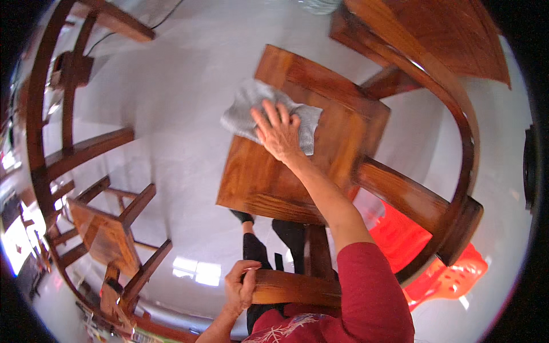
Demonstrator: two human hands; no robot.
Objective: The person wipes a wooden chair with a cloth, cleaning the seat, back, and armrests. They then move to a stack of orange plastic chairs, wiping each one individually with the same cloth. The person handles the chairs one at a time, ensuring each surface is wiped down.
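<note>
A polished brown wooden armchair has its square seat (337, 154) in the middle of the view, with a curved back rail (460, 114) on the right. On the far left part of that seat lies a grey cloth (240, 117), partly hanging past the edge. My right hand (278, 130) presses flat on the cloth, fingers spread. Nearer to me, my left hand (241, 284) is closed round the end of the chair's near armrest (291, 287), thumb on its top.
A small wooden stool (106, 231) stands at the lower left, beside a larger wooden frame (37, 126). Red plastic stools (452, 277) sit behind the chair at the right. Another wooden piece of furniture (452, 34) stands at the far right. A dark cable (166, 17) runs across the grey floor.
</note>
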